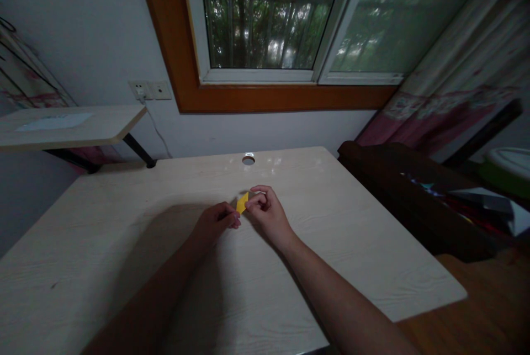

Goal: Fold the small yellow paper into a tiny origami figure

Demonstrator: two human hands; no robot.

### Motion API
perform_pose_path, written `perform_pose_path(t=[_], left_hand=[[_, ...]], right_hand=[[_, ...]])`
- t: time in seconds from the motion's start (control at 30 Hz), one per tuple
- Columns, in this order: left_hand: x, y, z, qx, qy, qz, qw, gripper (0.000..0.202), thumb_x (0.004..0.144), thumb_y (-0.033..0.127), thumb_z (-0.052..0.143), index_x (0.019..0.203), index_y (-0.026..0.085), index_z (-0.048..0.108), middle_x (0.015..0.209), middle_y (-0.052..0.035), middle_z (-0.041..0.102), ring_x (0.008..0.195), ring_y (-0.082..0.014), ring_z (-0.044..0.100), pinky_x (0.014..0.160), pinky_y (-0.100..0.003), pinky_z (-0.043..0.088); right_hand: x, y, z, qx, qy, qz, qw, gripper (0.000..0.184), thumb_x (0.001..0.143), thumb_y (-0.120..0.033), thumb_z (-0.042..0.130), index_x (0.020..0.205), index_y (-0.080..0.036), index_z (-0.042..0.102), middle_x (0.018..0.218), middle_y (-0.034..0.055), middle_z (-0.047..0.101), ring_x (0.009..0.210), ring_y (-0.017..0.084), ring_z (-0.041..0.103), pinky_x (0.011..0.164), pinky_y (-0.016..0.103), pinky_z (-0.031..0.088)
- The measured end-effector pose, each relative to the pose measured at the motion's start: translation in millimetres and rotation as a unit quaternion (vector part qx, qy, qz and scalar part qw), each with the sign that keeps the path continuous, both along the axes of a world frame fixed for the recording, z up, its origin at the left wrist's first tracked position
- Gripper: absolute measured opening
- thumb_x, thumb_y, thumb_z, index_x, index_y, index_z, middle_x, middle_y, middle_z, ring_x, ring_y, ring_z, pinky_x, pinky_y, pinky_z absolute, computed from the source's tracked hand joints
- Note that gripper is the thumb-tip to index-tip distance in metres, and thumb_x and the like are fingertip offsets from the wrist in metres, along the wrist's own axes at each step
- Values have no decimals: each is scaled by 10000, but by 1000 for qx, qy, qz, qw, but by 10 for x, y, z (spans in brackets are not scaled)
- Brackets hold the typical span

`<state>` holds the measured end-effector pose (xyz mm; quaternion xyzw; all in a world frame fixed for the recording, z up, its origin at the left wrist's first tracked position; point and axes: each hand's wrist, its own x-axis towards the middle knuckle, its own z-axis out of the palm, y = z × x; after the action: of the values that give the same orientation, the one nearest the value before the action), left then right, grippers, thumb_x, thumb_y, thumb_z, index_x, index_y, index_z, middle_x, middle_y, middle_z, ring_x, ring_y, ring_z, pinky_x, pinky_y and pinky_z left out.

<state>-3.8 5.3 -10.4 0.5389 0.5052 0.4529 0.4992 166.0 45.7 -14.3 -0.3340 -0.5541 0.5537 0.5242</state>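
A small yellow piece (242,203), flat with straight edges and looking like folded paper, is held up between both hands over the desk (351,222). My left hand (218,219) pinches its lower left edge between thumb and fingers. On the other side, my right hand (267,208) grips the right edge with thumb and index finger, its other fingers loosely curled. Parts of the piece are hidden behind the fingertips.
A round cable hole (248,160) lies near the desk's back edge. On the left, a raised shelf (120,126) stands on black legs. Behind are a wall socket (149,90) and a window (269,76). Dark furniture (397,195) with items on it stands at right.
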Motion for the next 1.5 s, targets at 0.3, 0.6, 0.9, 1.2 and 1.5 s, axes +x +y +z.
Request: perform_pose_path(t=[0.3,0.6,0.9,1.2,1.5], left_hand=[[-9,-2,-17,5,2,-1,1000,210,786,359,667,731,161,625,682,-21,687,655,-144,640,678,-271,508],[-4,-14,1,17,18,-1,1000,212,797,365,645,729,166,619,686,-17,675,669,-148,635,686,-272,506],[-2,-7,14,13,9,-4,1000,217,781,375,652,720,169,623,671,-18,681,651,-151,637,676,-278,504],[9,-7,34,6,-5,-3,1000,227,789,382,657,734,164,624,677,-18,684,658,-149,641,675,-274,504],[9,-1,17,8,-1,-5,1000,236,797,375,649,712,157,619,663,-12,677,644,-139,628,671,-266,494]], right_hand=[[-3,-10,6,1,4,3,1000,358,774,-280,696,1082,-247,517,717,-41,630,660,138,583,634,255,446],[-14,-10,8,2,1,-2,1000,364,758,-275,696,1072,-251,513,717,-38,644,670,149,604,631,260,455],[-4,-4,-2,-3,9,10,1000,356,772,-274,694,1078,-253,514,708,-44,632,654,138,589,635,260,452],[10,-27,13,-5,0,44,999,325,783,-270,694,1071,-251,546,739,-32,657,679,139,612,662,270,463],[7,-3,-61,-6,-10,60,998,398,766,-271,729,1115,-244,539,773,-27,652,656,120,602,630,248,447]])
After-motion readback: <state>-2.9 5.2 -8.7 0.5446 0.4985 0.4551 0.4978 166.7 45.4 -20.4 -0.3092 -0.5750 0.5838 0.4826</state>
